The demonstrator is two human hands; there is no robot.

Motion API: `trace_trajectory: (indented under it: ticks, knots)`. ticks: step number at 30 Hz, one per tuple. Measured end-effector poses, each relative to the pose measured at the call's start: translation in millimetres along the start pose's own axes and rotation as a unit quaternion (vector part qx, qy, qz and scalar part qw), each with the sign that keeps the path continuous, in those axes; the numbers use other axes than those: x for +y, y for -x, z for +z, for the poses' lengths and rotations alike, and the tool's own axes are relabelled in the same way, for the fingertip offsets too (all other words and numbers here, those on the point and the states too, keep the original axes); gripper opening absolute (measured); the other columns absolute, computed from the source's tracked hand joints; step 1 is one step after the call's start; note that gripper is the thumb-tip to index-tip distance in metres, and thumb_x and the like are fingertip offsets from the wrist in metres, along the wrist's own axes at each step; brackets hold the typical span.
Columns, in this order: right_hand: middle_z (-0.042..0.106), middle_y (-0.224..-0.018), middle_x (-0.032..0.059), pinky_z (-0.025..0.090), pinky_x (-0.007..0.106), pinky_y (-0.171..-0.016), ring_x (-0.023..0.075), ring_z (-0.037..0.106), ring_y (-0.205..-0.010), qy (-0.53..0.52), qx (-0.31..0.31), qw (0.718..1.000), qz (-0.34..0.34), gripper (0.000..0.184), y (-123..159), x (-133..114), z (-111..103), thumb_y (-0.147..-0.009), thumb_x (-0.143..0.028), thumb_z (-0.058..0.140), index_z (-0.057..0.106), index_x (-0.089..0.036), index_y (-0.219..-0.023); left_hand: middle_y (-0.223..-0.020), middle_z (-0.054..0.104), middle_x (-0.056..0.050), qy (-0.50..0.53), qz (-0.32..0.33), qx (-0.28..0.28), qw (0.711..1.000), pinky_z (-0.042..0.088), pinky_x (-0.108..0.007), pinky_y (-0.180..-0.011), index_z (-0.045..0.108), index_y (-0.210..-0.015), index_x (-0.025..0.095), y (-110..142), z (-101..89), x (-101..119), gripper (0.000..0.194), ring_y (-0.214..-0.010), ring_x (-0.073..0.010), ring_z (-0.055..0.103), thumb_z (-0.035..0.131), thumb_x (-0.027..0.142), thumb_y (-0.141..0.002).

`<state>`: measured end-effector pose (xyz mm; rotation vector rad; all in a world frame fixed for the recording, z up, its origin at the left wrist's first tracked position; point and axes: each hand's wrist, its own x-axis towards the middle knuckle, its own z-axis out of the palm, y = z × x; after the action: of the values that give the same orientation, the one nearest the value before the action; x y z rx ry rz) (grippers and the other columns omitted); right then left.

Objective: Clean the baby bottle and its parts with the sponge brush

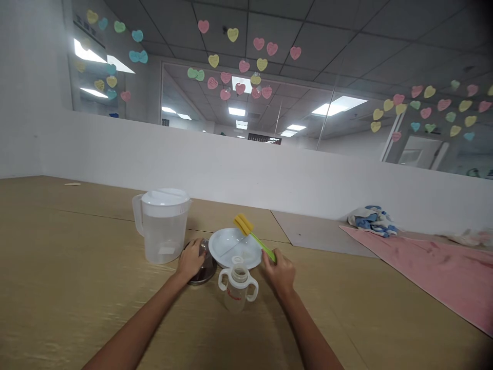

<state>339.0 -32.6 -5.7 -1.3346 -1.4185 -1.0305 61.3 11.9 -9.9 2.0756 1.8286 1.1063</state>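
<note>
My right hand (281, 270) is closed around the green handle of a bottle brush (262, 244), its yellow sponge head raised over the far rim of a white bowl (252, 261). My left hand (191, 261) has its fingers curled over a round, shiny metal piece (204, 272); whether this is a lid or a shallow dish I cannot tell. Between my forearms stands an uncapped baby bottle (235, 293) with two white side handles and red print. A small white ring-like part (238, 260) shows just behind the bottle's mouth, at the bowl.
A clear plastic pitcher (164, 236) with a white lid stands behind my left hand. To the right, a pink cloth (431, 267) covers part of the brown tabletop (339, 308). A crumpled blue-and-white cloth (372, 221) lies against the low white wall (239, 167).
</note>
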Motion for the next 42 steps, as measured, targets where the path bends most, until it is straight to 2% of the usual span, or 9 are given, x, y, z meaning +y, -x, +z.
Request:
trace_trajectory:
  ticks: [4, 6, 11, 16, 19, 25, 31, 38, 42]
  knots:
    - [0.051, -0.044, -0.0004, 0.027, 0.021, -0.046, 0.0094, 0.045, -0.041, -0.017, 0.001, 1.0, 0.004, 0.038, -1, -1, -2, -0.086, -0.043, 0.047, 0.056, -0.016, -0.06, -0.123, 0.052, -0.014, 0.023, 0.064, 0.123, 0.99, 0.038, -0.04, -0.095, 0.047, -0.123, 0.012, 5, -8.6, 19, 0.042, -0.112, -0.0251, 0.049, 0.042, 0.021, -0.082]
    - [0.051, -0.044, -0.0003, 0.028, 0.022, -0.047, 0.0095, 0.045, -0.041, -0.019, 0.001, 1.0, 0.008, 0.038, -1, -1, -2, -0.086, -0.043, 0.047, 0.056, -0.016, -0.06, -0.114, 0.058, -0.01, 0.045, 0.132, 0.13, 0.982, 0.04, -0.04, -0.093, 0.053, -0.116, 0.017, 4, -13.4, 39, 0.036, -0.106, -0.0228, 0.052, 0.038, 0.021, -0.084]
    - [0.053, -0.045, 0.0004, 0.028, 0.022, -0.047, 0.0104, 0.047, -0.042, -0.016, 0.006, 1.0, 0.008, 0.038, -1, 0, -3, -0.087, -0.044, 0.046, 0.056, -0.017, -0.062, -0.1, 0.067, -0.011, -0.041, 0.216, -0.112, 0.969, 0.04, -0.039, -0.091, 0.066, -0.097, 0.018, -10, -0.1, 100, 0.027, -0.101, -0.0254, 0.056, 0.045, 0.028, -0.083]
    - [0.051, -0.044, -0.0004, 0.028, 0.022, -0.047, 0.0103, 0.046, -0.042, -0.007, 0.02, 0.999, 0.028, 0.039, -2, 3, -4, -0.087, -0.044, 0.047, 0.054, -0.017, -0.06, -0.082, 0.07, -0.012, -0.064, 0.214, -0.158, 0.962, 0.043, -0.039, -0.083, 0.071, -0.085, 0.016, -27, 26.7, 126, 0.02, -0.088, -0.0281, 0.062, 0.064, 0.027, -0.07]
    - [0.051, -0.044, -0.0003, 0.027, 0.022, -0.047, 0.01, 0.045, -0.041, -0.011, 0.011, 0.999, 0.034, 0.041, -3, 2, -5, -0.087, -0.045, 0.045, 0.053, -0.017, -0.058, -0.073, 0.07, -0.009, -0.069, 0.209, -0.166, 0.961, 0.043, -0.037, -0.082, 0.07, -0.069, 0.016, -31, 26.9, 125, 0.011, -0.079, -0.0246, 0.063, 0.06, 0.017, -0.069]
    - [0.053, -0.045, 0.0, 0.025, 0.023, -0.047, 0.01, 0.044, -0.041, -0.015, -0.003, 0.996, 0.087, 0.044, -2, -1, -3, -0.087, -0.049, 0.042, 0.053, -0.018, -0.059, -0.092, 0.07, -0.011, -0.061, 0.223, -0.177, 0.957, 0.042, -0.035, -0.083, 0.07, -0.084, 0.018, -31, 16.1, 116, 0.02, -0.09, -0.0244, 0.062, 0.052, 0.025, -0.077]
    - [0.054, -0.045, 0.0001, 0.024, 0.023, -0.046, 0.0106, 0.045, -0.04, -0.013, -0.007, 0.995, 0.094, 0.043, -1, 2, -1, -0.087, -0.05, 0.041, 0.055, -0.018, -0.061, -0.076, 0.068, -0.005, -0.047, 0.193, -0.206, 0.958, 0.045, -0.029, -0.068, 0.066, -0.076, 0.019, -31, 27.7, 114, 0.018, -0.072, -0.0222, 0.063, 0.066, 0.017, -0.058]
    - [0.052, -0.045, -0.0008, 0.024, 0.023, -0.046, 0.0102, 0.043, -0.04, -0.029, 0.006, 0.995, 0.097, 0.041, -2, 2, -3, -0.087, -0.048, 0.043, 0.053, -0.018, -0.059, -0.085, 0.065, -0.006, 0.026, 0.176, -0.095, 0.979, 0.046, -0.029, -0.076, 0.056, -0.099, 0.017, -25, 9.9, 95, 0.025, -0.081, -0.0168, 0.061, 0.041, 0.017, -0.079]
    - [0.05, -0.044, -0.0011, 0.026, 0.022, -0.048, 0.0092, 0.043, -0.043, -0.067, -0.009, 0.998, -0.016, 0.037, -2, -1, -6, -0.085, -0.042, 0.048, 0.055, -0.018, -0.057, -0.084, 0.063, -0.005, 0.186, 0.167, -0.014, 0.968, 0.049, -0.03, -0.075, 0.052, -0.109, 0.015, -16, -6.0, 65, 0.033, -0.079, -0.0161, 0.062, 0.045, 0.029, -0.08]
